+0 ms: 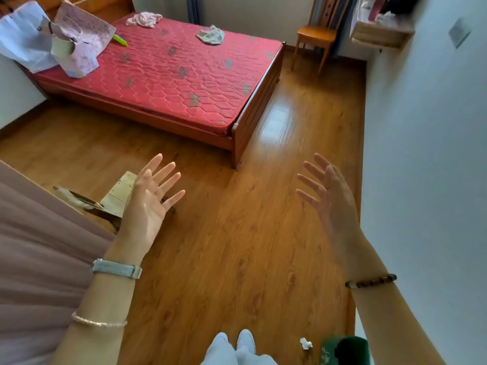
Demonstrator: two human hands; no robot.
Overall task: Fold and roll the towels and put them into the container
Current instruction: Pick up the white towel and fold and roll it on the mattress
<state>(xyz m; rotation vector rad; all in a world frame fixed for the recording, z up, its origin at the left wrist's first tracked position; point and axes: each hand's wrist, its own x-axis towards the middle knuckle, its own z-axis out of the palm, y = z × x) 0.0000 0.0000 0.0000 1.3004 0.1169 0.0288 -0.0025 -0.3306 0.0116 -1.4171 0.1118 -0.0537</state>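
Both hands are raised, empty, fingers spread wide: left hand (152, 198), right hand (326, 198). Beyond, a pink towel (143, 19) and grey towel (210, 35) lie crumpled on the mattress (168, 83).

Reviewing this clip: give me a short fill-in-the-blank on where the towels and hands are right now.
1. The pink towel and grey towel lie on the ____ mattress.
2. Both hands, left hand and right hand, are ____.
3. A wooden ____ stands beyond the bed's foot.

Missing words: red; empty; chair

Red mattress (168, 75), 2 crumpled towels (143, 19), possibly
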